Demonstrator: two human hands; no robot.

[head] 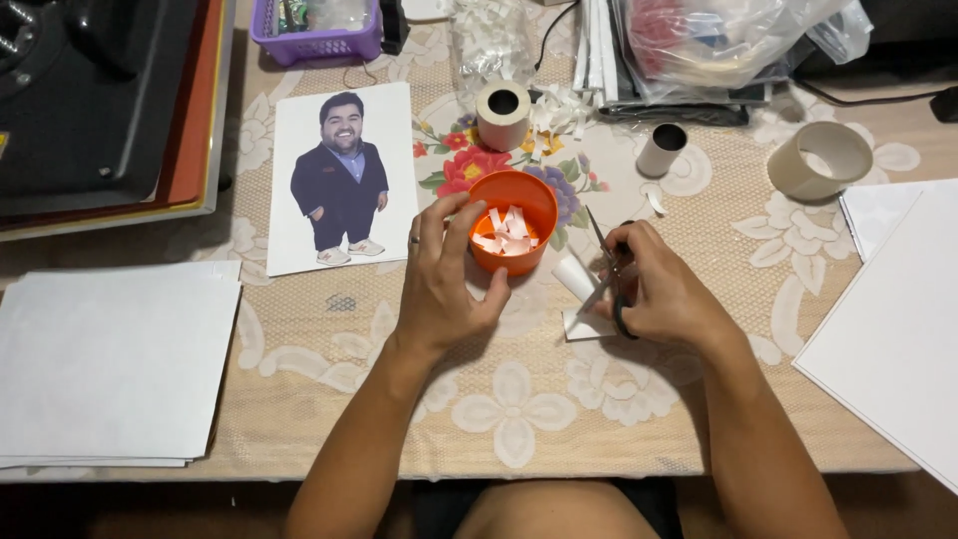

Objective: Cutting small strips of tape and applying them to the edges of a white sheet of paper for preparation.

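Left hand (439, 284) wrapped round orange cup (513, 220) of paper scraps at mid-table (329, 339), right hand (664, 294) closed on scissors (606, 279) over small white paper piece (584, 299); likely risks: tipped cup, nicked fingers; nearby: tape rolls (503, 114), printed cutout (343, 178), paper stack (110, 359).

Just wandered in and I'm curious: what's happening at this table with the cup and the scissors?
A person sits at a flower-patterned table. The left hand grips the side of an orange cup that holds small white paper snippets. The right hand holds scissors, blades against a small piece of white paper beside the cup. A printed cutout picture of a person, tape rolls and stacks of white sheets lie around.
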